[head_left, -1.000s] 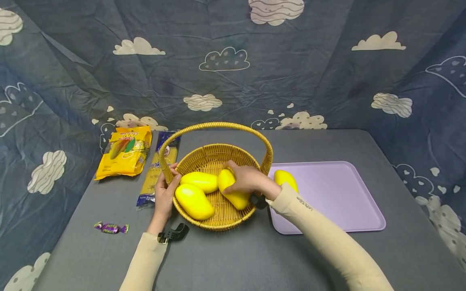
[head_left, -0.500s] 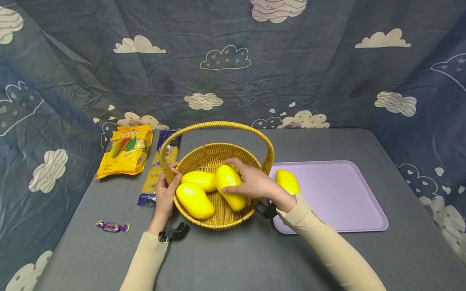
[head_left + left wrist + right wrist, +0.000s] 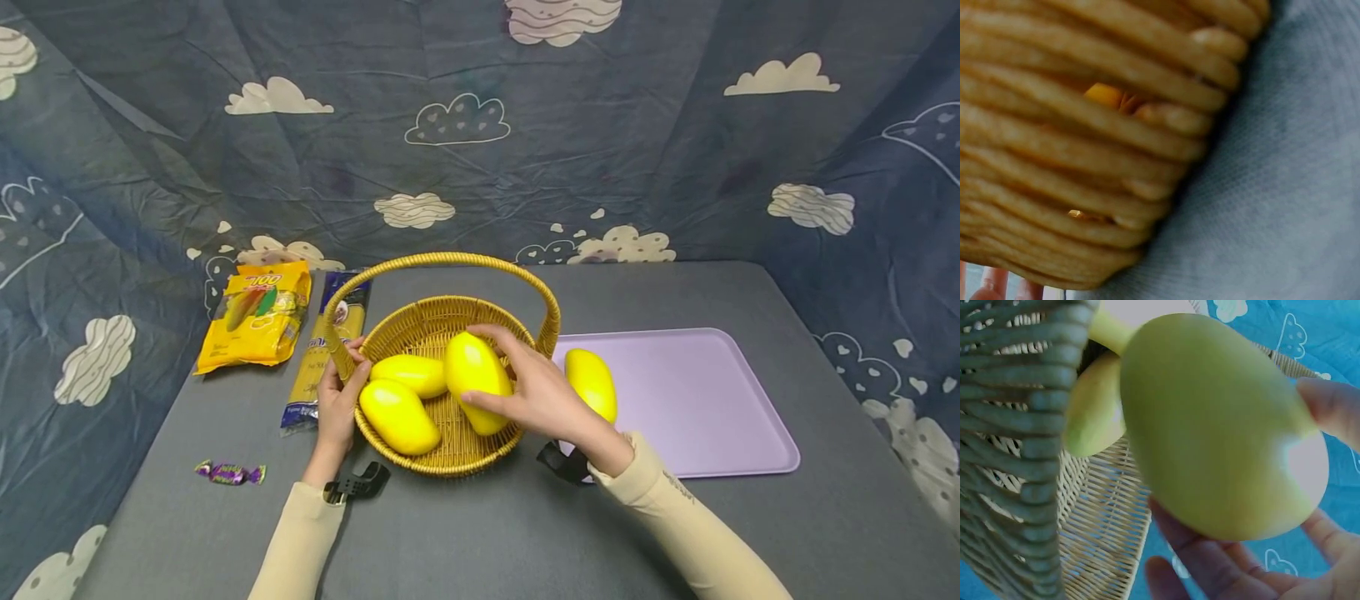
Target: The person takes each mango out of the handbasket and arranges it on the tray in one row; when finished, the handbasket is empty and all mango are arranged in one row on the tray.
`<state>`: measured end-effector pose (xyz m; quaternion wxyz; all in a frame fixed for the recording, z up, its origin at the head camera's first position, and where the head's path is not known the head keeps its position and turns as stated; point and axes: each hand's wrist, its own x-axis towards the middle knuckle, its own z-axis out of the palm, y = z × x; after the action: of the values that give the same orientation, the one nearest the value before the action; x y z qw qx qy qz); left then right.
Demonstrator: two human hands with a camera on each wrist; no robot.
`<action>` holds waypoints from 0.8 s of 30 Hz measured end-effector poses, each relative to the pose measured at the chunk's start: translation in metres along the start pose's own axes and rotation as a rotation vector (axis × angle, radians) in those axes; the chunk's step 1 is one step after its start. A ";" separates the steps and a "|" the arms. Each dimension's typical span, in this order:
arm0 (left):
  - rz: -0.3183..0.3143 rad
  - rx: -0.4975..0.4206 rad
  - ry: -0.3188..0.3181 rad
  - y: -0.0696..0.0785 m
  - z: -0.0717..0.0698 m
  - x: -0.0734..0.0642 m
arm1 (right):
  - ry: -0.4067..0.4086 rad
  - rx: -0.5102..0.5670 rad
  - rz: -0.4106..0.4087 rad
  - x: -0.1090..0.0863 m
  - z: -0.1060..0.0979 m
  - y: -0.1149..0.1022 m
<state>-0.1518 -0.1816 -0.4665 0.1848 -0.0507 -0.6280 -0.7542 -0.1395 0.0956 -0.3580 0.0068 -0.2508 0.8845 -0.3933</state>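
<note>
In the head view a wicker basket with a tall arched handle stands mid-table. My left hand grips its left rim by the foot of the handle; the left wrist view is mostly filled by the woven wall, with fingertips at its lower left corner. Fingers and thumb of my right hand hold a yellow mango over the basket's right side. The right wrist view shows that mango close up, above the rim. Two more mangoes, one in front and one behind, lie in the basket's left half.
Right of the basket is a lilac tray bearing another mango at its left end. To the left lie a yellow candy bag, a spaghetti packet partly behind the left hand, and a purple wrapped candy.
My right hand has raised the mango a little from inside the basket and its wrist has swung right. The left hand keeps its hold on the rim.
</note>
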 end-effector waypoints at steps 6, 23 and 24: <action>0.002 0.005 0.000 0.001 -0.001 0.000 | 0.052 0.116 -0.105 -0.009 -0.002 -0.002; -0.004 -0.009 0.001 -0.002 -0.001 0.001 | 0.203 0.292 -0.323 -0.030 -0.020 0.000; -0.006 -0.006 0.001 -0.002 -0.001 0.001 | 0.218 0.298 -0.340 -0.031 -0.021 0.002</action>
<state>-0.1533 -0.1824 -0.4682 0.1828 -0.0488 -0.6257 -0.7568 -0.1175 0.1254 -0.3507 -0.1181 -0.3480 0.7575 -0.5396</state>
